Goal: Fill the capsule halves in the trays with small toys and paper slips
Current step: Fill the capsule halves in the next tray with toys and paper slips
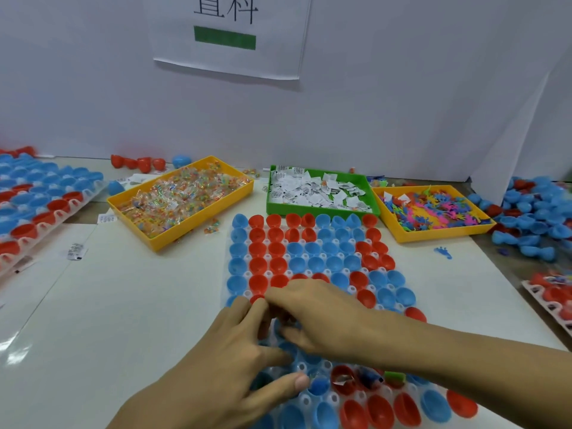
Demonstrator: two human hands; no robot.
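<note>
A pale partition wall (pixel 402 103) backs the white bench (pixel 139 305), with a printed paper sign (pixel 229 35) taped to it. On the bench lies a clear tray (pixel 309 270) of red and blue capsule halves (pixel 258 252). Behind it stand a yellow bin of wrapped toys (pixel 181 198), a green bin of paper slips (pixel 320 190) and a yellow bin of rubbery figures (pixel 433 212). Loose halves heap at right (pixel 535 212). Both hands meet over the tray's near rows: the left hand (pixel 247 345) and right hand (pixel 318 317) have fingers curled inward, perhaps pinching something small, though I cannot tell what.
</note>
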